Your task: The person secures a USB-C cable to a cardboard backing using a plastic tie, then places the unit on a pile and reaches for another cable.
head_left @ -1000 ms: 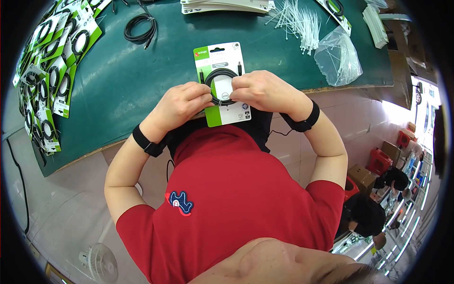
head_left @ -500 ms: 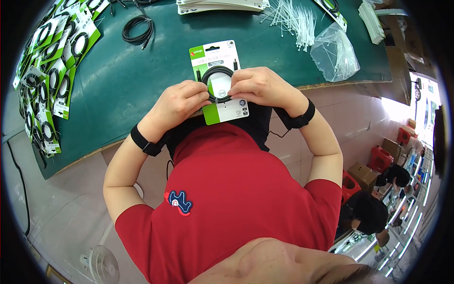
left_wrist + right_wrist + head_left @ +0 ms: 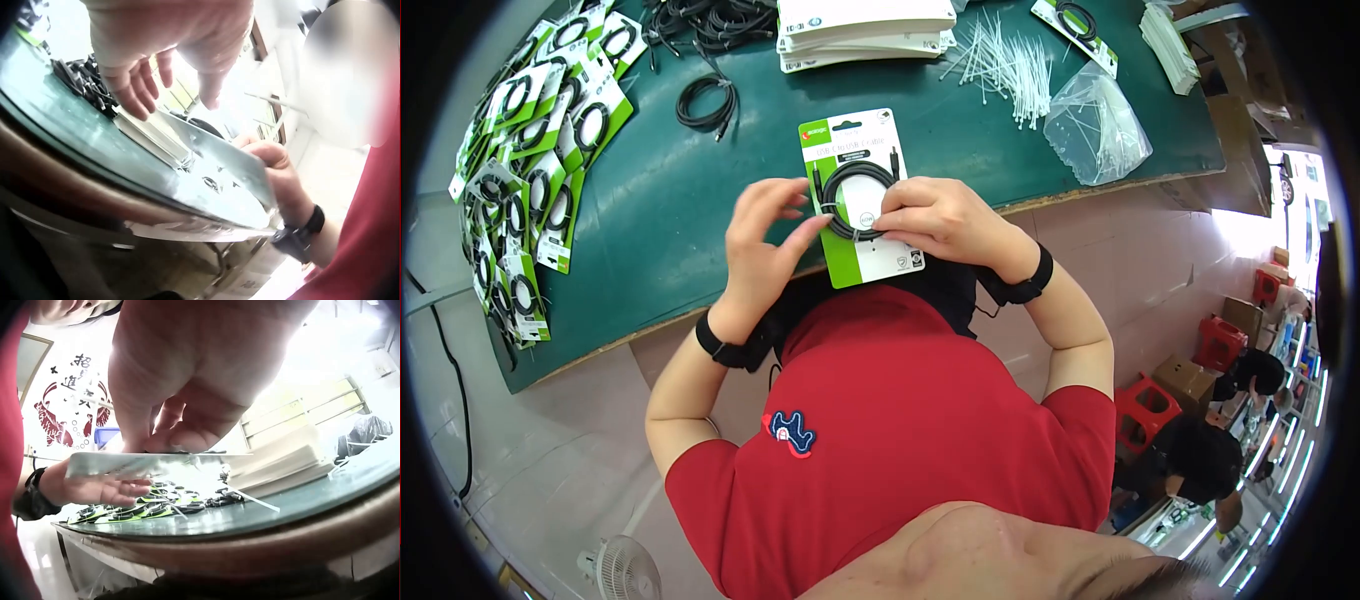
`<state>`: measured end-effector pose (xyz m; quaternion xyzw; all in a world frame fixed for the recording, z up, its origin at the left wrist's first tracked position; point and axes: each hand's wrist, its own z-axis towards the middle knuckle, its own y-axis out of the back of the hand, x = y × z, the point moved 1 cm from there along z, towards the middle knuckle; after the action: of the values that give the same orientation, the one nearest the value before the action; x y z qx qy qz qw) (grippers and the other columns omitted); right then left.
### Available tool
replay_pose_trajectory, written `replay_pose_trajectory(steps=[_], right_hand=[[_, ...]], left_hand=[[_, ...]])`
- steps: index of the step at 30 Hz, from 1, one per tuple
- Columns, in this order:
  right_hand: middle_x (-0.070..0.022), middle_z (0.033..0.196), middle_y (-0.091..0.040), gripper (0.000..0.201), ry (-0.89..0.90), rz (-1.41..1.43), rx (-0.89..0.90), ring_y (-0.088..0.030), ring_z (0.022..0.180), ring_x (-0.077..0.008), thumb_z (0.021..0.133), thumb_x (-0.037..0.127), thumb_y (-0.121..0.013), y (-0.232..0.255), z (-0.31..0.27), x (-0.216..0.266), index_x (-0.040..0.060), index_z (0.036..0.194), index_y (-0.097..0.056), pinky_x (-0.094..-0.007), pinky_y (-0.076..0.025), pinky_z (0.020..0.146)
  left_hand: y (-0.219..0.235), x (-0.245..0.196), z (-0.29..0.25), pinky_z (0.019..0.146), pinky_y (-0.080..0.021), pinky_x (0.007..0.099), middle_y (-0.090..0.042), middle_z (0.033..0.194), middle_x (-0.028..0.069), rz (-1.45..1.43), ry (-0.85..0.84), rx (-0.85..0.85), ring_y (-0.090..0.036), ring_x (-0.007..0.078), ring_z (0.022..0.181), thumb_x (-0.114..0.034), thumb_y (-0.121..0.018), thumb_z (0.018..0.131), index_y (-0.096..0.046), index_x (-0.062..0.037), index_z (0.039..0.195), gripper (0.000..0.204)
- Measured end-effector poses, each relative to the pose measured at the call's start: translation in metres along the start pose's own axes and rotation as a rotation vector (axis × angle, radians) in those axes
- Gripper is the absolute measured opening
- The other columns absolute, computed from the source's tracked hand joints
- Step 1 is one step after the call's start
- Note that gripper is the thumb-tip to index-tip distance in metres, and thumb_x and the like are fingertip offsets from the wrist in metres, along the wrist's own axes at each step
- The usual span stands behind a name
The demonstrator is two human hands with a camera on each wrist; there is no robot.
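A white and green packaging card (image 3: 892,262) is held near the table's front edge, its printed face up. A black USB cable (image 3: 862,169) lies coiled on that face, with both plugs pointing to the card's top. My right hand (image 3: 952,222) pinches the card and coil at the right side. My left hand (image 3: 762,245) stands at the left side with thumb and fingers spread, the thumb tip near the coil. In the right wrist view a white cable tie (image 3: 257,502) sticks out below the card.
Carded cables (image 3: 550,150) are piled at the left. Behind the card lie a loose coiled cable (image 3: 687,120), a heap of black cables (image 3: 725,28) and a stack of white cards (image 3: 865,45). Loose cable ties (image 3: 1018,85) and a clear plastic bag (image 3: 1100,135) lie to the right.
My left hand has let go of the coil's left side and opened, drawing slightly away to the left. The right hand keeps its grip on the card.
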<state>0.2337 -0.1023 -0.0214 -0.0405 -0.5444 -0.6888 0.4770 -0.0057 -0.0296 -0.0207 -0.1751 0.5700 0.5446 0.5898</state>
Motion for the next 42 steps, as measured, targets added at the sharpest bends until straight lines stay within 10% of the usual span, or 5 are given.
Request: replay_pose_trajectory(steps=[5,8,33,37,42], right_hand=[[-0.0051,0.094,-0.064,0.019,0.095,-0.086,-0.088,-0.064,0.081,-0.0246,0.079,0.007,-0.074,0.009,0.021,0.014,0.0062,0.098,-0.070,-0.0359,-0.052,0.068],[-0.0051,0.094,-0.064,0.021,0.108,-0.014,-0.166,-0.063,0.079,-0.0243,0.078,0.008,-0.076,0.006,0.033,0.018,0.0064,0.099,-0.070,-0.0354,-0.051,0.067],[-0.0042,0.092,-0.065,0.030,0.006,-0.326,-0.329,-0.062,0.084,-0.0241,0.073,0.012,-0.081,0.021,0.055,0.015,0.0067,0.101,-0.071,-0.0342,-0.051,0.071],[-0.0035,0.094,-0.067,0.041,-0.069,-0.333,-0.666,-0.063,0.087,-0.0207,0.075,0.014,-0.083,0.031,0.052,0.022,0.0042,0.111,-0.067,-0.0328,-0.051,0.073],[-0.0063,0.102,-0.067,0.044,-0.650,0.551,-0.446,-0.062,0.090,-0.0162,0.082,0.016,-0.080,0.003,0.023,0.006,0.0019,0.119,-0.062,-0.0304,-0.051,0.075]], left_hand=[[0.004,-0.017,0.006,0.078,-0.058,0.0314,-0.067,0.100,0.0068,-0.522,0.523,-0.132,-0.066,0.0156,0.092,-0.011,-0.076,0.087,-0.064,0.0000,0.106,0.025],[0.007,-0.007,0.006,0.081,-0.058,0.0327,-0.070,0.101,0.0083,-0.839,0.825,0.220,-0.067,0.0147,0.091,-0.010,-0.074,0.089,-0.062,0.0007,0.110,0.026],[-0.006,-0.011,0.006,0.085,-0.055,0.0294,-0.072,0.104,0.0086,-0.794,0.616,0.323,-0.067,0.0128,0.093,-0.004,-0.073,0.089,-0.067,0.0015,0.110,0.023],[-0.005,-0.009,0.008,0.087,-0.055,0.0301,-0.071,0.107,0.0093,-0.782,0.560,0.250,-0.067,0.0138,0.096,-0.003,-0.074,0.087,-0.066,0.0022,0.112,0.027],[-0.005,-0.007,0.008,0.091,-0.054,0.0314,-0.070,0.111,0.0105,-0.797,0.500,0.211,-0.067,0.0159,0.101,-0.001,-0.075,0.086,-0.063,0.0031,0.117,0.033]])
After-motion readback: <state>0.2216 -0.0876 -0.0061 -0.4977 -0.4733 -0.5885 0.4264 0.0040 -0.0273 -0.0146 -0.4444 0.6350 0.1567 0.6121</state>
